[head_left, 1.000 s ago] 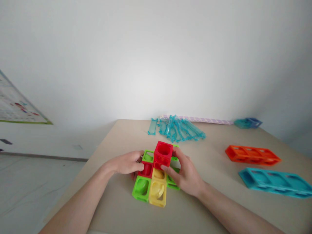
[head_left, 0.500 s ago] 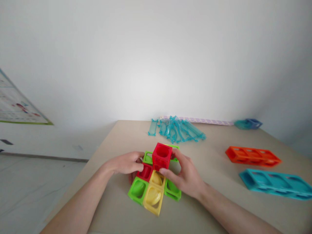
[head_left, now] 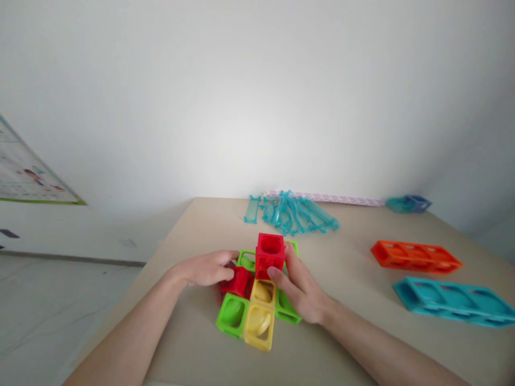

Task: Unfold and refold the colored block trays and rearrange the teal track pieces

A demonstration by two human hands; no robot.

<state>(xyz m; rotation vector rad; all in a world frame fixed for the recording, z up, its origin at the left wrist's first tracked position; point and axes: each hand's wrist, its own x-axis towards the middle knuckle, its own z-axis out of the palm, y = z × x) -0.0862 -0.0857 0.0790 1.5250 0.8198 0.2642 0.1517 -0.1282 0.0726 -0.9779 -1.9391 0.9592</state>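
Observation:
In the head view, a cluster of hollow cube blocks stands on the table between my hands. My left hand (head_left: 213, 269) is closed on a red block (head_left: 238, 282) at the cluster's left side; this block looks tilted. My right hand (head_left: 303, 289) grips the taller red block (head_left: 270, 257), thumb on its near face and fingers behind its right side. In front of it are two yellow blocks (head_left: 258, 324). Green blocks (head_left: 232, 315) sit at the near left, at the right and behind. Some of my left fingers are hidden.
Translucent teal track pieces (head_left: 295, 212) lie heaped at the back, before a patterned strip (head_left: 333, 199). On the right rest an orange triple block (head_left: 416, 257) and a teal triple block (head_left: 456, 301). A dark blue block (head_left: 418, 203) is in the far right corner.
The cluster has turned slightly and shifted a little right. The left red block has tipped out of line with its neighbours in my left hand. My right hand keeps its grip.

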